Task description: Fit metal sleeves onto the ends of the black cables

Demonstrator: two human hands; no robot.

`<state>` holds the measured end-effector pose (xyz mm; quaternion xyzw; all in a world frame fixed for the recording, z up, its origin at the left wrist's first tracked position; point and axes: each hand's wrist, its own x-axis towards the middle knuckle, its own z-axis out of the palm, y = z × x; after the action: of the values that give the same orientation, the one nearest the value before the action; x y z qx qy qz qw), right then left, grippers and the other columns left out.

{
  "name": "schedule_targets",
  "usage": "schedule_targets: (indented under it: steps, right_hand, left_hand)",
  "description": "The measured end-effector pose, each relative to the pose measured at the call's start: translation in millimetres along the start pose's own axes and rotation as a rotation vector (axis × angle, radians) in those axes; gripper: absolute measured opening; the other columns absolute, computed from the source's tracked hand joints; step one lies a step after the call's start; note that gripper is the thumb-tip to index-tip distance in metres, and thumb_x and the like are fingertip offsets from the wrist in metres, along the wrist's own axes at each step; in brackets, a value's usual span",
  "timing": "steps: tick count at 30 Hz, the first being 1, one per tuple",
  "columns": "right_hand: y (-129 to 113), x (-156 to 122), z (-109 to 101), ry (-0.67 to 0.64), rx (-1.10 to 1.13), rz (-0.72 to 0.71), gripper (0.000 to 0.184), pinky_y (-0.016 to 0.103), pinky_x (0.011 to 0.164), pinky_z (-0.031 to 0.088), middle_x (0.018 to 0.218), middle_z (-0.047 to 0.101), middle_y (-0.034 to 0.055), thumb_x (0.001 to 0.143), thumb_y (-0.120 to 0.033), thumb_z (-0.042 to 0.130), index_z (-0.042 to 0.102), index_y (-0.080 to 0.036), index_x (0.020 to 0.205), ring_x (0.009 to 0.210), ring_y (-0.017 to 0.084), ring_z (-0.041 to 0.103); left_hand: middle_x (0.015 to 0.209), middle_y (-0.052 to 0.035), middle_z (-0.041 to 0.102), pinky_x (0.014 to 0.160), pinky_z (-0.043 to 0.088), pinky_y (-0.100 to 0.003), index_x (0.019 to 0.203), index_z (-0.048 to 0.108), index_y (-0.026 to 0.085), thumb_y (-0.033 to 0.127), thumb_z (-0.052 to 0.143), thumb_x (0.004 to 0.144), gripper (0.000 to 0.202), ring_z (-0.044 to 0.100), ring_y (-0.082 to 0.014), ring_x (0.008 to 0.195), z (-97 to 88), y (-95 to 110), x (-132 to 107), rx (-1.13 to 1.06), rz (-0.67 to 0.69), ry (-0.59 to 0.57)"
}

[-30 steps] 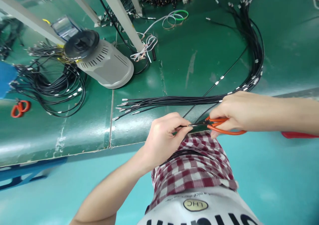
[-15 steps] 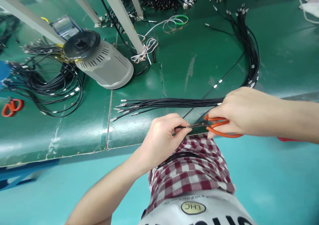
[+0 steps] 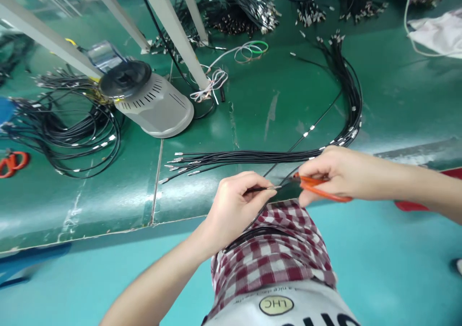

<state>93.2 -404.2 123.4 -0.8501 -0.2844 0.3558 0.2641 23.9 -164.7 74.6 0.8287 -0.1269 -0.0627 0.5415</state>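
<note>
Pinched between the thumb and fingers of my left hand (image 3: 241, 203) is a thin black cable (image 3: 257, 189), its pale end poking out to the right past the fingertips. My right hand (image 3: 334, 174) grips a pair of scissors (image 3: 323, 191) by the orange handles. The blades point left toward the cable end and are smeared by motion, so I cannot tell how far apart they are. Just beyond both hands lies a bundle of black cables (image 3: 245, 157) with metal tips at its left. It curves up along the right to more metal ends. Further black cable rests across my lap.
A grey machine with a black top (image 3: 155, 104) stands on the green table (image 3: 252, 119), beside a metal post (image 3: 176, 32). Coiled cables (image 3: 79, 138) and other orange-handled scissors (image 3: 13, 163) lie left. More cable bundles (image 3: 252, 8) are at the back, a white cloth (image 3: 438, 32) far right.
The scissors have drawn slightly back from the cable held in my left hand, and a pale end now shows at my fingertips. The whole view has shifted a little.
</note>
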Motion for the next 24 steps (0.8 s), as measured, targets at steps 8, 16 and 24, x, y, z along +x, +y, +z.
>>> schedule_targets:
  steps: [8,16,24]
  right_hand:
    - [20,33,-15,0.321,-0.215,0.094,0.040,0.024,0.056,0.036,0.072,0.063,0.0009,0.092,-0.057,0.051,0.064,-0.019,0.090,0.060,0.013,0.055]
    - [29,90,-12,0.425,-0.662,-0.084,0.034,0.035,0.080,0.046,0.124,0.062,0.0110,0.099,-0.030,0.041,0.057,-0.017,0.126,0.104,0.025,0.063]
    - [4,126,-16,0.453,-0.742,-0.175,0.035,0.034,0.083,0.047,0.114,0.065,0.0139,0.097,-0.030,0.048,0.062,-0.014,0.125,0.101,0.024,0.063]
  left_hand:
    - [0.070,-0.0031,0.059,0.050,0.032,-0.018,0.111,0.068,0.012,0.035,0.060,0.095,0.028,0.044,-0.0054,0.055,-20.1,-7,-5,-0.471,-0.229,0.077]
    - [0.071,-0.0046,0.061,0.047,0.022,-0.022,0.126,0.047,0.013,0.040,0.046,0.101,0.037,0.037,-0.0073,0.048,-43.6,-16,-22,-0.689,-0.269,0.201]
    - [0.073,-0.0041,0.062,0.051,0.025,-0.022,0.108,0.038,0.017,0.027,0.044,0.099,0.015,0.040,-0.0077,0.051,-56.0,-25,-37,-0.867,-0.241,0.310]
